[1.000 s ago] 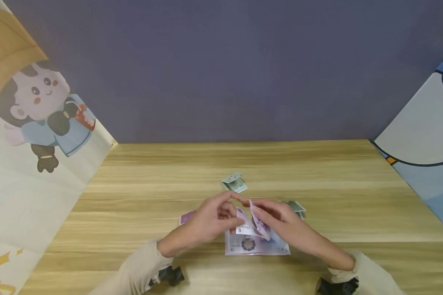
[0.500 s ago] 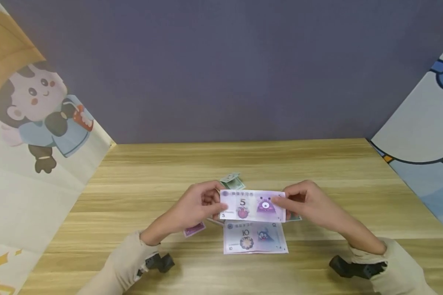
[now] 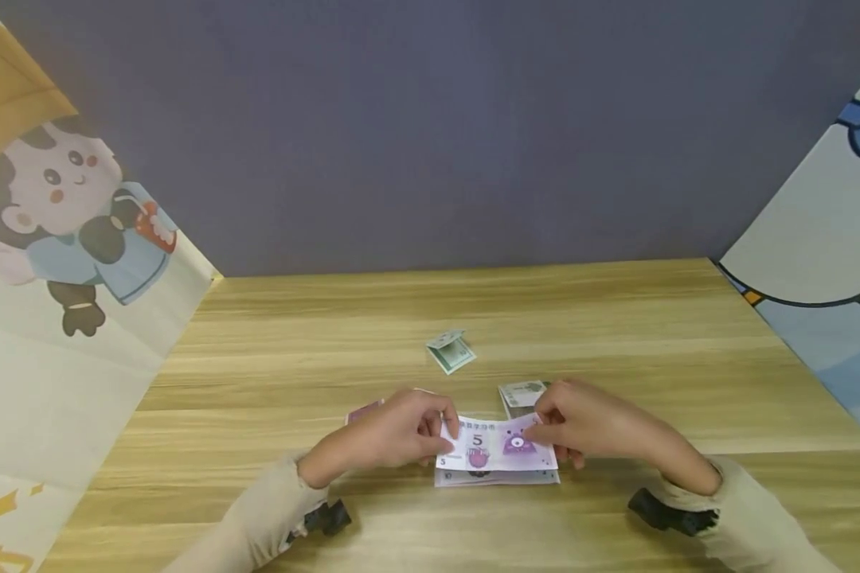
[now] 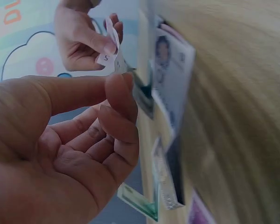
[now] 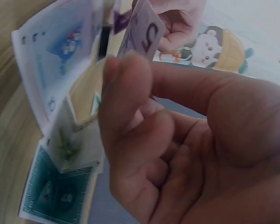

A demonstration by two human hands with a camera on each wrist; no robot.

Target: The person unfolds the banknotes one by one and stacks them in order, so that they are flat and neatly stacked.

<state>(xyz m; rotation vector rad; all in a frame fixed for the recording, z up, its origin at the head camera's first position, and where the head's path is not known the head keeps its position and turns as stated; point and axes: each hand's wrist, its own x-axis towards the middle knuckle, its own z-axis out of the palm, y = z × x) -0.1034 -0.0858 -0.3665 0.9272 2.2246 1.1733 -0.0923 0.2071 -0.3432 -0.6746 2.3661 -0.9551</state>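
My left hand [image 3: 401, 434] pinches the left edge of a purple play banknote [image 3: 478, 440] marked 5, and my right hand [image 3: 602, 426] pinches its right side. The note is spread out between the hands, slightly bowed along its top edge. Directly beneath it in the head view lies a paler play banknote [image 3: 498, 478] marked 10, mostly covered. The right wrist view shows that blue-lilac note [image 5: 60, 51] standing out at a fold, close to the table. Thumb and forefinger do the gripping on each hand, the other fingers curled.
Beyond the hands lies a folded green banknote [image 3: 453, 356]. Another folded note [image 3: 521, 394] sits beside my right hand, with a teal note [image 5: 58, 193] below it in the right wrist view. A magenta note [image 3: 362, 411] is partly hidden behind my left hand. A dark wall [image 3: 466, 135] backs the wooden table [image 3: 272, 334].
The 5 note was folded between my hands, then got pulled out flat and raised. Now both hands have lowered it over the 10 note.
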